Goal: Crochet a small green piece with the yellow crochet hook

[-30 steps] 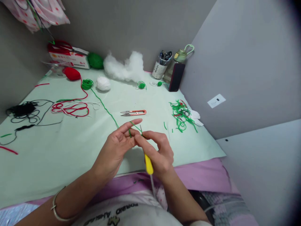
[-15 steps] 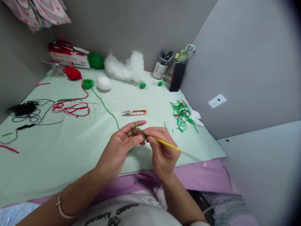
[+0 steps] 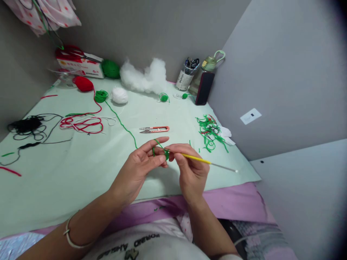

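Note:
My left hand (image 3: pixel 142 159) pinches a small green crochet piece (image 3: pixel 166 155) between thumb and fingers, its index finger stretched out with green yarn (image 3: pixel 123 126) looped over it. That strand runs back to a small green yarn bundle (image 3: pixel 101 96). In my right hand (image 3: pixel 191 164) is a crochet hook (image 3: pixel 196 158) with a yellow grip, held like a pencil. Its tip meets the green piece, and its bare metal end points right. Just beyond my hands lie orange-handled thread snips (image 3: pixel 155 129).
Green yarn scraps (image 3: pixel 211 133) lie at right, near a propped phone (image 3: pixel 205 89), a bottle (image 3: pixel 210 64) and a pen cup (image 3: pixel 185 77). White stuffing (image 3: pixel 143 77), a white yarn ball (image 3: pixel 119 96) and a red ball (image 3: pixel 84 83) sit behind. Black yarn (image 3: pixel 28 124) lies left.
The hook in my right hand has swung to a flatter angle, its back end now further right and more visible. More of the green piece shows. My left hand is nearly unmoved.

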{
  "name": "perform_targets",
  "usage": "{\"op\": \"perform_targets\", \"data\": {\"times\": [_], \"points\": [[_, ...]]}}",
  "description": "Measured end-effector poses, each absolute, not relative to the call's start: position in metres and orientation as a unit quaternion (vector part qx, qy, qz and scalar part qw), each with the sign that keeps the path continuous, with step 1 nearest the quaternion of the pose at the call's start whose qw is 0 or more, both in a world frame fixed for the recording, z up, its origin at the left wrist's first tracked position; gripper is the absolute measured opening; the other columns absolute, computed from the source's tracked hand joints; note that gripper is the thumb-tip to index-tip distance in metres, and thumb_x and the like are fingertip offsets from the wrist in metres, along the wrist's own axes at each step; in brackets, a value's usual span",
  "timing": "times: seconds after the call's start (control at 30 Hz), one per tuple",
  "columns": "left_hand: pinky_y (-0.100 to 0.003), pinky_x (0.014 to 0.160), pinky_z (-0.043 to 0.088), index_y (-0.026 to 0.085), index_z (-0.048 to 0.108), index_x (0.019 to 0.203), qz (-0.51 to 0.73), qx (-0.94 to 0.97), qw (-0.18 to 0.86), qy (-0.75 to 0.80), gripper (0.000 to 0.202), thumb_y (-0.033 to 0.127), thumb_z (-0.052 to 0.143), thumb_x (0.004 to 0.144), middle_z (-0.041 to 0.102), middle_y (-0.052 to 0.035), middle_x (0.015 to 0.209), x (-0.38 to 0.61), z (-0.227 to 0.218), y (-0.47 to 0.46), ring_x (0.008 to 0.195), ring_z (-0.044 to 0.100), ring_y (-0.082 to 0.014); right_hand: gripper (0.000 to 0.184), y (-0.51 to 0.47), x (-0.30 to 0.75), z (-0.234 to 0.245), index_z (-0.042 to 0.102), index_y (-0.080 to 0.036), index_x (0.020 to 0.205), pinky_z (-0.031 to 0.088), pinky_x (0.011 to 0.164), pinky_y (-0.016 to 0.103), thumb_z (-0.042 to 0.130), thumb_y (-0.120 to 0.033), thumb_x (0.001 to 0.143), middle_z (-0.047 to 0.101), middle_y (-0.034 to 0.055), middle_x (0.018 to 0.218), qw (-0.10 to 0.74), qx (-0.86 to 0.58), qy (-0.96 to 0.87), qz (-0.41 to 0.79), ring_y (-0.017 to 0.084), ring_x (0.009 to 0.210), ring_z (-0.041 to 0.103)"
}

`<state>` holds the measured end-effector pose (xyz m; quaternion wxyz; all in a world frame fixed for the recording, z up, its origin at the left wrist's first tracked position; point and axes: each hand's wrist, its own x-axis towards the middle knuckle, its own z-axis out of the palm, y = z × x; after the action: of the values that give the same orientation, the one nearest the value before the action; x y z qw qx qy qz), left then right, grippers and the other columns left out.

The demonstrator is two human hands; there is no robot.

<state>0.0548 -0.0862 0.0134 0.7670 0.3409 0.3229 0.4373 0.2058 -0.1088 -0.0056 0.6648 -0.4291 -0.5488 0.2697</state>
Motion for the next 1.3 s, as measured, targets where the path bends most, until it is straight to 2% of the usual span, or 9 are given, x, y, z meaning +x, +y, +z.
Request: {"op": "perform_targets", "data": {"times": [0.2,0.4,0.5,0.6,0.7,0.8,0.9,1.13,1.3], "points": [[-0.027,0.084,0.05,0.026,0.083,0.119,0.421,0.338,0.773,0.334,0.034,0.023,0.083,0.085,0.069,0.0012,0.088,0.049,0.016,-0.084,0.078,0.062,-0.0127,0.019,-0.112,0.212,-0.005,0.072,-0.023,0.1,0.061,0.06,0.028,0.057,-0.032,0.107,0.08,0.0032,0.09,0.667,-0.407,-0.519,0.347,0.013,0.063,0.07],[-0.026,0.082,0.049,0.026,0.081,0.124,0.464,0.33,0.735,0.368,0.041,0.019,0.084,0.084,0.066,0.0043,0.082,0.054,0.015,-0.087,0.075,0.061,-0.0118,0.03,-0.121,0.21,-0.009,0.072,-0.028,0.126,0.066,0.076,0.034,0.058,-0.014,0.103,0.082,0.0056,0.102,0.552,-0.41,-0.726,0.024,0.02,0.089,0.079],[-0.023,0.08,0.05,0.025,0.079,0.127,0.47,0.292,0.747,0.368,0.046,0.019,0.087,0.082,0.068,0.0039,0.082,0.055,0.014,-0.088,0.076,0.061,-0.0111,0.043,-0.122,0.209,-0.013,0.071,-0.031,0.134,0.066,0.083,0.034,0.063,-0.008,0.099,0.08,0.007,0.112,0.494,-0.424,-0.757,-0.052,0.022,0.101,0.078],[-0.023,0.079,0.053,0.02,0.081,0.122,0.429,0.252,0.802,0.33,0.04,0.021,0.087,0.082,0.071,0.0004,0.083,0.053,0.014,-0.086,0.076,0.062,-0.0117,0.039,-0.122,0.208,-0.014,0.074,-0.033,0.128,0.065,0.082,0.034,0.063,-0.009,0.1,0.078,0.0051,0.109,0.54,-0.433,-0.722,-0.006,0.021,0.098,0.077],[-0.023,0.077,0.054,0.017,0.084,0.116,0.408,0.237,0.825,0.312,0.033,0.02,0.086,0.083,0.07,-0.0011,0.084,0.05,0.014,-0.084,0.073,0.062,-0.0111,0.024,-0.119,0.206,-0.009,0.077,-0.028,0.113,0.063,0.067,0.032,0.058,-0.017,0.104,0.076,0.0038,0.094,0.65,-0.426,-0.615,0.135,0.017,0.076,0.072],[-0.023,0.076,0.053,0.02,0.085,0.114,0.424,0.272,0.803,0.319,0.031,0.019,0.086,0.083,0.071,-0.0004,0.088,0.05,0.016,-0.085,0.071,0.061,-0.0101,0.019,-0.114,0.204,-0.006,0.078,-0.024,0.099,0.06,0.059,0.031,0.06,-0.025,0.105,0.075,0.004,0.09,0.678,-0.421,-0.554,0.238,0.015,0.068,0.069],[-0.025,0.079,0.052,0.024,0.086,0.111,0.433,0.327,0.775,0.324,0.029,0.02,0.086,0.082,0.074,-0.0008,0.092,0.054,0.016,-0.088,0.075,0.062,-0.0113,0.015,-0.113,0.201,-0.007,0.08,-0.026,0.102,0.064,0.069,0.033,0.065,-0.023,0.102,0.08,0.0044,0.094,0.661,-0.411,-0.587,0.222,0.019,0.085,0.075],[-0.023,0.077,0.054,0.021,0.085,0.115,0.427,0.273,0.797,0.327,0.034,0.026,0.089,0.081,0.073,-0.0018,0.09,0.057,0.013,-0.085,0.076,0.062,-0.0116,0.035,-0.118,0.206,-0.013,0.078,-0.029,0.122,0.065,0.08,0.034,0.065,-0.007,0.098,0.079,0.0075,0.112,0.584,-0.428,-0.689,0.038,0.019,0.097,0.075],[-0.017,0.07,0.053,0.018,0.087,0.106,0.439,0.238,0.805,0.32,0.025,0.019,0.088,0.081,0.066,0.0009,0.087,0.051,0.013,-0.079,0.069,0.06,-0.0065,0.017,-0.113,0.209,-0.006,0.08,-0.025,0.101,0.058,0.059,0.029,0.063,-0.023,0.103,0.075,0.0029,0.087,0.692,-0.438,-0.536,0.206,0.014,0.066,0.068]]}}
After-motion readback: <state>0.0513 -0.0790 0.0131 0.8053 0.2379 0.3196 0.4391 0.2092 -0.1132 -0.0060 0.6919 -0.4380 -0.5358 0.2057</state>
